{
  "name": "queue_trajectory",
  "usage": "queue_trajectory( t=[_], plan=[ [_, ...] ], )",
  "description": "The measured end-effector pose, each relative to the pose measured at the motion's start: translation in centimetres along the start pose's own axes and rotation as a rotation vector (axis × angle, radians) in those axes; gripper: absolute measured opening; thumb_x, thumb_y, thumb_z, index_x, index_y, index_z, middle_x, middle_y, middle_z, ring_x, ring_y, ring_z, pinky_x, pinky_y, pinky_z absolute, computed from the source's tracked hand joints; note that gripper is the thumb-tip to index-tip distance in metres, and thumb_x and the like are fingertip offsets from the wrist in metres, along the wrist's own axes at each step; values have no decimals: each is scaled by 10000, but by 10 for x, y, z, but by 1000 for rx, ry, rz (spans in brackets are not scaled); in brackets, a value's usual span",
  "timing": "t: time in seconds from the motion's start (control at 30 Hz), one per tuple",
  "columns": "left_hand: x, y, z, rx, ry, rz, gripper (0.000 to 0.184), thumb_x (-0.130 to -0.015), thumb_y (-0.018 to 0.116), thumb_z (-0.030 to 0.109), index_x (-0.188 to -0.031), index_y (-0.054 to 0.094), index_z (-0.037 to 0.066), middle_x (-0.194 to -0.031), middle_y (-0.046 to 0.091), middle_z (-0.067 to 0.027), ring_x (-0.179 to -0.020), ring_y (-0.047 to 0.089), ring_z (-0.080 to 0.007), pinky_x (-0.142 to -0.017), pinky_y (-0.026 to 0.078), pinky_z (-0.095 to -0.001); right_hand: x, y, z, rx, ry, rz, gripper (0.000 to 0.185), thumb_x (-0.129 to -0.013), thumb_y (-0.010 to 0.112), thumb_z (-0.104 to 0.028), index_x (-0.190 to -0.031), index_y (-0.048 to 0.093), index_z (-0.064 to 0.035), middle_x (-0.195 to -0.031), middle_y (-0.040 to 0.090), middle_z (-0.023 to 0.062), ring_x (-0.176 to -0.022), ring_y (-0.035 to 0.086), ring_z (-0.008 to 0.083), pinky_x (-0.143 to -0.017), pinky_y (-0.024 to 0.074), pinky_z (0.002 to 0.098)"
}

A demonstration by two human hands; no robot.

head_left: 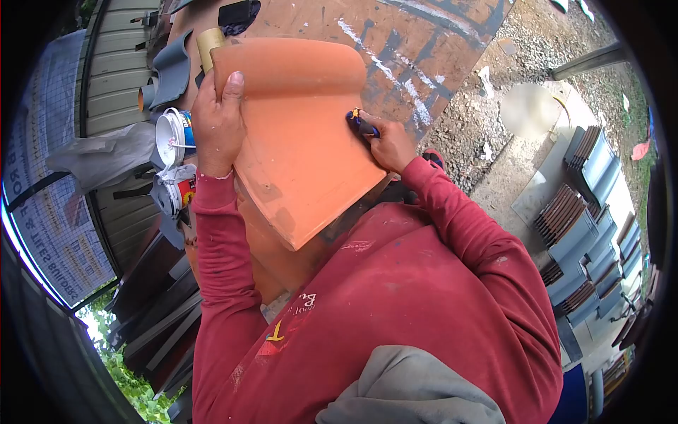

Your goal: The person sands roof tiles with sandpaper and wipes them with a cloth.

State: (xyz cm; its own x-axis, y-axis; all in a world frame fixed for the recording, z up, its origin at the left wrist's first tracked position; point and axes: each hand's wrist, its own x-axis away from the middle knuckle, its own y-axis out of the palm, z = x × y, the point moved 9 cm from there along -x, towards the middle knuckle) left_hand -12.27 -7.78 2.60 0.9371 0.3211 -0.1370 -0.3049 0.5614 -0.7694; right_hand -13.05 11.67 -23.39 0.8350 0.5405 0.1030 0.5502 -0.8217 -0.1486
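Observation:
An orange curved roof tile lies tilted in front of me, its rounded ridge at the far end. My left hand grips the tile's upper left edge, with the thumb on top. Near the tile's right edge, my right hand is closed around a small dark tool with a yellow-orange mark. The tool's far end is over the tile's surface; I cannot tell its exact kind. Grey stains mark the tile near its lower corner.
Behind the tile is a paint-smeared brown board. Paint buckets and a grey tile are at the left, beside a cardboard tube. Stacked grey tiles stand at the right, near gravel.

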Motion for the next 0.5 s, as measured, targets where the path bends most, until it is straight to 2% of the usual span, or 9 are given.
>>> queue_trajectory(
  t=[0.07,0.1,0.13,0.17,0.23,0.37,0.43,0.47,0.5],
  plan=[
    [2,-6,-10,3,35,57,355,-1097,564,279,-1272,634,-21,-1077,733,-127,-976,682,-199,-884,525,-341,0,10,-8,49,93,-59,366,-906,624,-35,-1263,707,-40,-1200,714,243,-1078,685,463,-941,541,487],
    [4,-6,-9,4,39,51,355,-1097,564,279,-1272,634,-21,-1077,733,-127,-976,682,-199,-884,525,-341,3,11,-28,96,189,-119,363,-897,613,-24,-1246,710,-40,-1178,717,250,-1062,687,470,-933,541,500],
    [9,-7,-8,15,27,52,353,-1100,558,273,-1283,623,-21,-1092,729,-129,-991,681,-201,-892,523,-343,17,8,-81,53,-24,-137,365,-876,604,-17,-1228,703,-25,-1243,686,277,-1124,666,466,-990,526,494],
    [10,-7,-8,30,23,64,351,-1102,552,267,-1293,613,-21,-1107,725,-131,-1006,680,-203,-901,521,-345,30,16,-102,-42,-383,-15,394,-861,592,-6,-1243,687,-14,-1318,649,283,-1185,634,467,-1051,506,478],
    [14,-9,-12,35,11,75,354,-1104,547,267,-1301,606,-21,-1119,720,-136,-1016,678,-206,-908,518,-346,36,26,-111,-75,-482,-111,410,-851,585,2,-1250,674,-4,-1380,620,268,-1237,601,464,-1105,476,468],
    [24,-18,-25,1,26,105,361,-1109,536,266,-1318,592,-22,-1145,712,-141,-1034,672,-209,-919,514,-348,7,17,-45,115,-266,-10,367,-885,596,-49,-1244,662,-13,-1220,670,324,-1084,656,493,-980,523,527],
    [26,-21,-29,15,26,131,361,-1110,534,262,-1321,590,-25,-1148,712,-141,-1031,671,-206,-920,513,-347,-5,15,-19,109,90,-91,321,-917,607,-109,-1220,666,-22,-1080,701,323,-994,669,508,-897,523,559],
    [30,-20,-31,32,8,142,360,-1110,531,258,-1323,588,-27,-1150,712,-141,-1028,669,-204,-922,512,-345,-2,24,-21,166,113,-124,307,-931,617,-151,-1198,672,-9,-1011,716,306,-978,672,510,-873,515,566],
    [35,-19,-28,38,4,128,360,-1110,531,258,-1323,588,-27,-1150,712,-141,-1028,669,-204,-922,512,-345,9,23,-49,166,109,-166,298,-926,625,-148,-1158,679,31,-1042,709,318,-986,673,507,-893,513,561]
  ],
)
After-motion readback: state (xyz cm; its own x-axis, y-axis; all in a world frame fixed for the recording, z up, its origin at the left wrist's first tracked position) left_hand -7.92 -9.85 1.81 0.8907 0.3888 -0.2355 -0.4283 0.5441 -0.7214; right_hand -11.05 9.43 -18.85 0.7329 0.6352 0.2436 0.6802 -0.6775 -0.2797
